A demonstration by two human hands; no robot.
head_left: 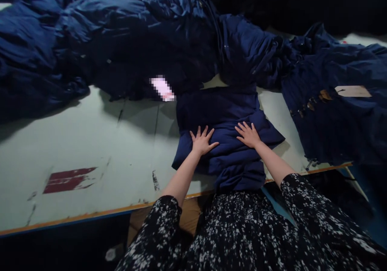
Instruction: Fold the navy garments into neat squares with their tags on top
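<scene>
A navy blue garment (223,106) lies partly folded at the front of the table, its near end bunched up at the table's edge. What kind of garment it is I cannot tell. My left hand (202,141) rests flat on its left part with the fingers spread. On the right part my right hand (248,134) also lies flat, fingers apart. Neither hand grips the cloth. Wrinkles run across the fabric between and below the hands, and a pointed corner of cloth sticks out to the right.
Large heaps of navy garments (127,41) line the back of the pale table (127,150). More dark blue clothing (338,122) lies at the right, with a cream tag (353,91) on it. A pixelated pinkish patch (162,88) shows near the heap. A dark red mark (68,180) is on the tabletop.
</scene>
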